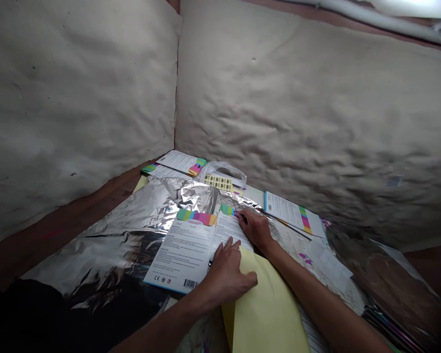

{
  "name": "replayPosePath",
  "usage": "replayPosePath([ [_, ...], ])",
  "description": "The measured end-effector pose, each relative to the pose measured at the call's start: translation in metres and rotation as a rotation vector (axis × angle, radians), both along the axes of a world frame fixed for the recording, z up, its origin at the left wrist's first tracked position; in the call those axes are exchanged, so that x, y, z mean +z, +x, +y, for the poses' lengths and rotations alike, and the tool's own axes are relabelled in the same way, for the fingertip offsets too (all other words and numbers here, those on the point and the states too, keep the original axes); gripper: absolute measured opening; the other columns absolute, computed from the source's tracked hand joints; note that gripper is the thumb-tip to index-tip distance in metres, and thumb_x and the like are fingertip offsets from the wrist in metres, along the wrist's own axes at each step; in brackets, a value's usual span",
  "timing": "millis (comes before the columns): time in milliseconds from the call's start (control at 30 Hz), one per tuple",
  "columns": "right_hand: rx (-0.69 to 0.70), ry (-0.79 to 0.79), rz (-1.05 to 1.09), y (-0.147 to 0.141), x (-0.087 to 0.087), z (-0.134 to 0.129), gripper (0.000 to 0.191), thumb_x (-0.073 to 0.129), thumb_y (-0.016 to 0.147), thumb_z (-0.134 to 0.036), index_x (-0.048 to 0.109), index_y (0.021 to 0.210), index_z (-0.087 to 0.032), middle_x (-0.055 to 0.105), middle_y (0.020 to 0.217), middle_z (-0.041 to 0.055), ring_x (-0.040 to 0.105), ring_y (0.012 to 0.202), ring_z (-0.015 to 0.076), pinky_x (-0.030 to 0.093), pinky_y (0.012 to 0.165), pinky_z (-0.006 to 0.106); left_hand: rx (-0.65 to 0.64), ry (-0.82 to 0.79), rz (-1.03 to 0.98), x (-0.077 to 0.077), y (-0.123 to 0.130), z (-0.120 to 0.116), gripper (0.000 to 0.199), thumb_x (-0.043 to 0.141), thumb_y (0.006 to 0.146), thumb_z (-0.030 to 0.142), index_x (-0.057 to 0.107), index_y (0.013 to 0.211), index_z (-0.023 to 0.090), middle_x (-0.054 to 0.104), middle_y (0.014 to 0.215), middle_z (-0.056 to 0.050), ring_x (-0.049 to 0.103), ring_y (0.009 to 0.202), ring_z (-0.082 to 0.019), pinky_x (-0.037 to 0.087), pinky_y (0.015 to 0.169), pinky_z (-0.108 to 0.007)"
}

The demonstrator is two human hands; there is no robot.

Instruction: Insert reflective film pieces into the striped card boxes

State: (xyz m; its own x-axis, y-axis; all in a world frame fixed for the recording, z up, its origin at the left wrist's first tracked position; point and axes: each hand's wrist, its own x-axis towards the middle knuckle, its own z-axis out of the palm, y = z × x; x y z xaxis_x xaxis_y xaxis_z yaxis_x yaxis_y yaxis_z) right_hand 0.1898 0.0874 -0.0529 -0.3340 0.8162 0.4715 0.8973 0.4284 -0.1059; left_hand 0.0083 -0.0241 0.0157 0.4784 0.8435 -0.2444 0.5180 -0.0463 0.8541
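The right hand (255,228) sits near the centre of the frame with its fingers bunched and fingertips against a white leaflet (230,230) with a coloured tab, though no clear pinch shows. Just below, the left hand (226,277), fingers loosely spread, presses on the top edge of a pale yellow sheet (264,309). A white printed card (180,257) lies to their left on crumpled aluminium foil (132,225), while a clear plastic bag (222,171) sits above them and another leaflet (292,213) lies to the right, below a padded beige wall (279,98).
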Motion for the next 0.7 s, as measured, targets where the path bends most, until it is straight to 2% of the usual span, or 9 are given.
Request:
replayPosePath([
  [200, 0.017, -0.025, -0.03, -0.001, 0.003, -0.002, 0.024, 0.047, 0.097, -0.029, 0.07, 0.097, -0.023, 0.076, 0.086, 0.0048, 0.07, 0.073, 0.0219, 0.046, 0.066, 0.031, -0.022, 0.015, 0.049, 0.006, -0.001, 0.001, 0.077, 0.052, 0.073, 0.039, 0.047, 0.139, 0.0, 0.032, 0.156, -0.019, 0.013, 0.15, -0.029, 0.01, 0.122, -0.038],
  [500, 0.067, -0.058, -0.032, -0.005, 0.01, -0.006, 0.023, 0.05, 0.096, -0.028, 0.071, 0.103, -0.023, 0.076, 0.106, 0.0048, 0.072, 0.089, 0.0241, 0.05, 0.074, 0.033, -0.032, 0.019, 0.044, 0.004, -0.002, 0.0, 0.078, 0.051, 0.074, 0.039, 0.045, 0.139, -0.003, 0.03, 0.156, -0.02, 0.011, 0.15, -0.029, 0.009, 0.122, -0.039],
  [700, 0.093, -0.073, -0.016, -0.004, 0.009, -0.006, 0.02, 0.052, 0.094, -0.027, 0.072, 0.098, -0.025, 0.075, 0.109, 0.0028, 0.072, 0.092, 0.0246, 0.051, 0.077, 0.034, -0.016, 0.015, 0.03, 0.0, -0.001, 0.0, 0.079, 0.053, 0.073, 0.04, 0.044, 0.142, 0.002, 0.03, 0.157, -0.018, 0.011, 0.15, -0.029, 0.008, 0.122, -0.038],
])
